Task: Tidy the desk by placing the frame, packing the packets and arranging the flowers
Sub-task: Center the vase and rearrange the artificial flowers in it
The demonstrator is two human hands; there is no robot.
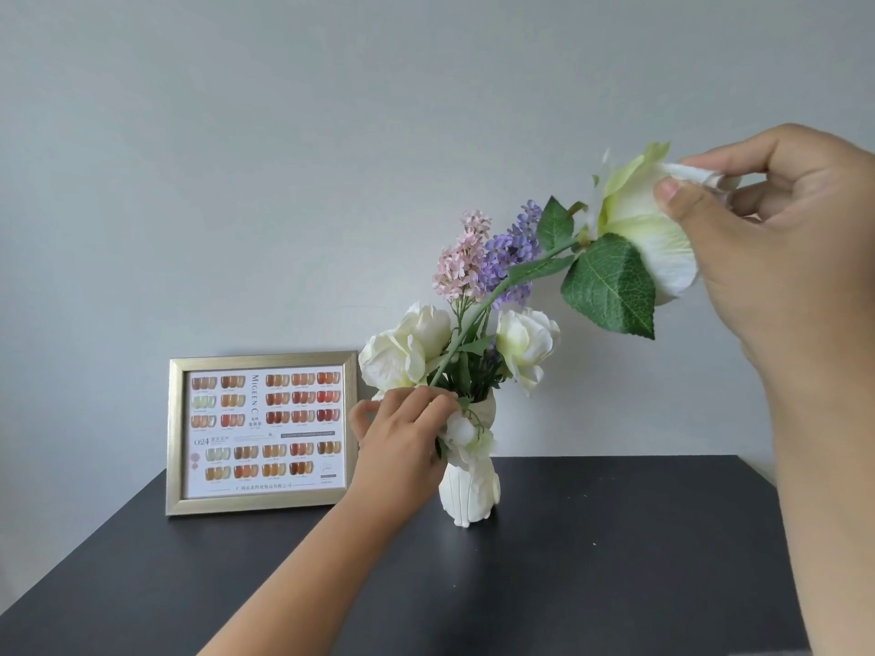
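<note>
A white ribbed vase [466,497] stands on the dark desk [568,584] and holds white roses [402,352], a pink lilac sprig [461,258] and a purple one [511,250]. My left hand [402,442] grips the lower end of a long green stem at the vase mouth. That stem arcs up to the right to a large cream rose [648,234] with green leaves. My right hand [776,239] pinches the petals of this rose, high above the desk. A gold picture frame [260,433] with a nail colour chart stands upright at the back left, against the wall.
A plain grey wall [284,158] rises behind the desk. The desk's right edge runs at around [776,513] and its left edge slopes down to the lower left. No packets are in view.
</note>
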